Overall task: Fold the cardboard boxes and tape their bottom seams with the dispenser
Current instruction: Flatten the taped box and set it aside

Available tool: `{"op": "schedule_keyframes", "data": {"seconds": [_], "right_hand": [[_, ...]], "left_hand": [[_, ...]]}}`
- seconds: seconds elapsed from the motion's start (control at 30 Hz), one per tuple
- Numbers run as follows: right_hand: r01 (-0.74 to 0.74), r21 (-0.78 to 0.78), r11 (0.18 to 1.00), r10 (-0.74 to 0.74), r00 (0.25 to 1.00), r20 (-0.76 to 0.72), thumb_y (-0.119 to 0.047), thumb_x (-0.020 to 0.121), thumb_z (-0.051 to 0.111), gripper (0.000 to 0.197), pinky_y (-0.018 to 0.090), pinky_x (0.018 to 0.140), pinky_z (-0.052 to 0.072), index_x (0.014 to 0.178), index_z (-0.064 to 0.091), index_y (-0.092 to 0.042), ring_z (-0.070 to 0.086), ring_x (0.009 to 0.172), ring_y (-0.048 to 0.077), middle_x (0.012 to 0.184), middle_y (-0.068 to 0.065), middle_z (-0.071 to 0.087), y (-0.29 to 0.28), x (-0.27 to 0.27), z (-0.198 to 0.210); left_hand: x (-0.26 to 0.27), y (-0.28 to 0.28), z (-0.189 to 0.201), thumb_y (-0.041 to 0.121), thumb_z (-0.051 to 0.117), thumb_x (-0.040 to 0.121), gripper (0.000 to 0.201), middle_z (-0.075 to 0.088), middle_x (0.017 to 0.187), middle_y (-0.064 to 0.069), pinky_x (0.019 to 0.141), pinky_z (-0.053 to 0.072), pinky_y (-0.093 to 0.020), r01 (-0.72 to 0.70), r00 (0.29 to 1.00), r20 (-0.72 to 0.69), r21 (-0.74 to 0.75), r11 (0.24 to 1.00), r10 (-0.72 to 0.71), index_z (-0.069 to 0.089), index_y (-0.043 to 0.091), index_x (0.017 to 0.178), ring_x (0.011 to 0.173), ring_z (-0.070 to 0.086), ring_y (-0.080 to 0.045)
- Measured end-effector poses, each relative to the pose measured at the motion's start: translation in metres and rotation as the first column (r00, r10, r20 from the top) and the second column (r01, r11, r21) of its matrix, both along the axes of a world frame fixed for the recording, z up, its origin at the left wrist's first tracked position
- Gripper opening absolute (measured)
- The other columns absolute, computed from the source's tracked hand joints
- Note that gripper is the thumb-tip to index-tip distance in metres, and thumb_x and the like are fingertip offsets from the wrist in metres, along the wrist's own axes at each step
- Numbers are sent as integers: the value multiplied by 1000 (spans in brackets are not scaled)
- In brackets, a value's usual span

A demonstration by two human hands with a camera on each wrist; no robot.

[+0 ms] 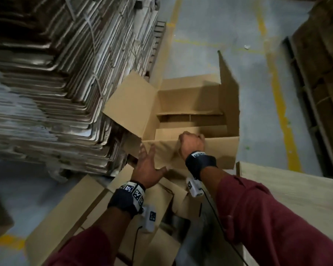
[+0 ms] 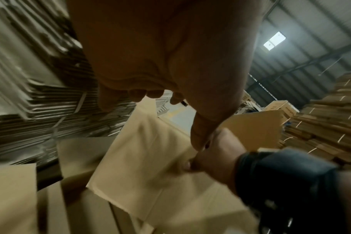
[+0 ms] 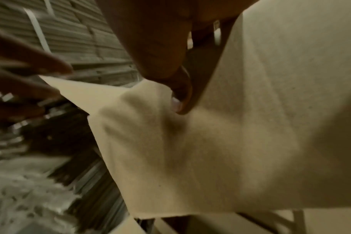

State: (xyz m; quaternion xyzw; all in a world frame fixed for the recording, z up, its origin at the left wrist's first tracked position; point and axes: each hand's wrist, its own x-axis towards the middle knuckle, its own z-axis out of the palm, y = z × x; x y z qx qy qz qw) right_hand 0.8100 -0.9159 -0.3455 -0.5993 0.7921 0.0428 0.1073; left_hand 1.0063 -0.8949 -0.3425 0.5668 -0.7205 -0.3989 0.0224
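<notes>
An opened brown cardboard box [image 1: 190,104] stands ahead of me with its four flaps spread out. My right hand [image 1: 191,142] grips the top edge of the near flap [image 1: 215,150], fingers curled over it; in the right wrist view the thumb [image 3: 178,95] presses the flap's outer face [image 3: 230,134]. My left hand [image 1: 148,164] hovers with fingers spread by the left part of that flap, holding nothing. In the left wrist view the left hand [image 2: 150,93] is open above the flap [image 2: 150,158]. No tape dispenser is in view.
A tall stack of flattened cartons [image 1: 46,93] rises close on the left. More cardboard boxes [image 1: 96,208] lie below my arms. Another carton stack [image 1: 325,73] stands at the right. Grey floor with yellow lines [image 1: 281,112] runs beyond the box.
</notes>
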Motion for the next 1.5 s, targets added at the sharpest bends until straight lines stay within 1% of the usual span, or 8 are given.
{"op": "schedule_keyframes", "data": {"seconds": [0.43, 0.57, 0.7, 0.83, 0.93, 1.07, 1.23, 1.5], "right_hand": [[65, 507, 859, -217, 945, 245, -29, 103, 46, 37, 58, 117, 25, 137, 59, -24, 48, 134, 35, 144, 12, 54, 67, 32, -202], [259, 447, 856, -407, 871, 276, -50, 91, 64, 86, 66, 118, 16, 160, 19, -27, 17, 151, 37, 164, 9, 21, 88, 33, -200], [789, 306, 532, -749, 270, 605, -48, 95, 65, 101, 46, 122, 22, 162, -2, -14, 15, 153, 37, 169, 17, 2, 80, -3, -152], [772, 586, 245, -717, -263, 646, -62, 95, 36, 81, 51, 113, 40, 156, 31, -7, 45, 138, 39, 157, 12, 39, 90, -60, -125], [651, 644, 403, -686, -251, 683, -30, 105, 36, 47, 50, 101, 51, 145, 44, -5, 59, 118, 34, 131, 15, 54, 108, -69, -66], [609, 664, 434, -642, -308, 702, -20, 104, 45, 26, 35, 53, 56, 123, 59, -9, 71, 91, 27, 101, 8, 61, 135, -41, 4], [553, 613, 565, -456, -409, 790, -13, 102, 52, 36, 45, 68, 64, 137, 52, -16, 68, 102, 22, 123, 4, 63, 221, -58, 87], [628, 368, 685, -367, -139, 920, -15, 97, 66, 22, 39, 66, 51, 119, 66, -17, 70, 80, 25, 98, 7, 71, 460, -221, 174]], "left_hand": [[36, 80, -132, 50, 72, 92, 109, -14, 172, -13, 122, 30, -41, -49, 998, 39, 208, 977, 42, -7, 31, 164, 159, 6, -30], [51, 98, -134, 48, 72, 93, 108, -11, 172, -14, 117, 40, -41, -140, 989, 75, 258, 956, 125, -6, 29, 164, 156, 23, -33], [43, 98, -104, 42, 73, 94, 109, -5, 172, -15, 118, 31, -40, -250, 968, 41, 205, 946, 247, -7, 24, 165, 158, 14, -29], [23, 94, -63, 42, 74, 93, 107, 2, 172, -18, 119, 30, -43, -305, 951, 10, 168, 937, 308, -3, 24, 165, 157, 19, -33], [0, 96, -30, 44, 73, 93, 105, 11, 171, -18, 117, 33, -43, -296, 954, -4, 116, 948, 298, 2, 22, 166, 154, 27, -36], [-39, 112, 22, 41, 73, 95, 95, 27, 169, -7, 115, 36, -39, -243, 966, -68, 95, 965, 250, 13, 19, 166, 151, 35, -31], [-94, 165, 92, 40, 74, 94, 89, 38, 163, -8, 113, 41, -38, -220, 966, -135, 33, 975, 223, 24, 17, 164, 147, 42, -28], [-210, 341, 180, 33, 80, 88, 46, 67, 98, 2, 79, 48, -32, -214, 951, -237, -30, 976, 201, 61, 21, 128, 92, 65, -15]]}}
